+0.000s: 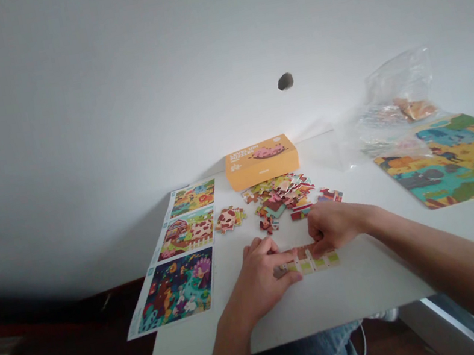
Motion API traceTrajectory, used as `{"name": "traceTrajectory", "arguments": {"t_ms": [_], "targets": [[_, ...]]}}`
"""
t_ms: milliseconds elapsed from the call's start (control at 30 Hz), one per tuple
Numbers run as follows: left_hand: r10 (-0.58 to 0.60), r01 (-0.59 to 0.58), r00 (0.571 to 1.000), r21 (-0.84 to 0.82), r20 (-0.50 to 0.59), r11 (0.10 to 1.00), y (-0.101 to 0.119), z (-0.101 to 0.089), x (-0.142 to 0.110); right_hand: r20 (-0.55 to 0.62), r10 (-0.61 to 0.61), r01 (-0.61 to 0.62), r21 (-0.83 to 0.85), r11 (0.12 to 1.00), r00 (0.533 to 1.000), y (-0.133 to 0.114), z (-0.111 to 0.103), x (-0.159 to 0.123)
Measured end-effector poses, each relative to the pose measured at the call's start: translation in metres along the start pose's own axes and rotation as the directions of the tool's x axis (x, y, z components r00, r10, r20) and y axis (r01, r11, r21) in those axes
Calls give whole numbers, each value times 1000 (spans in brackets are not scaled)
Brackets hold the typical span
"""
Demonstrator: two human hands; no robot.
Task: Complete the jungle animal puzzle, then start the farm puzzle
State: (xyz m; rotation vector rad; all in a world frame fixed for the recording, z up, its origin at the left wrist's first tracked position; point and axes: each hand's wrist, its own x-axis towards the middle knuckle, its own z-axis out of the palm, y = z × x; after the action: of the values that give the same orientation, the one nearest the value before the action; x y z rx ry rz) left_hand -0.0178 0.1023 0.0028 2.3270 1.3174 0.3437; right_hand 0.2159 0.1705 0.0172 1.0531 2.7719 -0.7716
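Note:
A joined strip of puzzle pieces (307, 264) with a white fence on green and a brown band lies flat near the table's front. My left hand (266, 267) rests at its left end, thumb and forefinger apart and touching the pieces. At the upper right of the strip, my right hand (331, 225) has its fingers curled, tips down on a puzzle piece that they partly hide. Just behind both hands is a heap of loose puzzle pieces (283, 194). Some cow-patterned pieces (228, 219) lie left of the heap.
An orange puzzle box (262, 162) stands at the back against the wall. On the left lies a reference sheet (177, 255) with three pictures. A finished animal puzzle (459, 163) lies at the right, with clear plastic bags (399, 106) behind and partly over it.

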Motion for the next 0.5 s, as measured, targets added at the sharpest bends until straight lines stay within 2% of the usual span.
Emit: {"name": "traceTrajectory", "arguments": {"t_ms": [200,367,500], "targets": [[6,-6,1000,-15,-17,1000,6,5,2,-103,-102,102,-1,995,990,-15,14,10],[-8,8,1000,-24,-4,1000,5,2,2,-88,-120,124,46,991,989,-13,9,7],[-10,10,1000,-29,-5,1000,1,0,1,-39,-73,75,51,996,997,-2,2,0]]}}
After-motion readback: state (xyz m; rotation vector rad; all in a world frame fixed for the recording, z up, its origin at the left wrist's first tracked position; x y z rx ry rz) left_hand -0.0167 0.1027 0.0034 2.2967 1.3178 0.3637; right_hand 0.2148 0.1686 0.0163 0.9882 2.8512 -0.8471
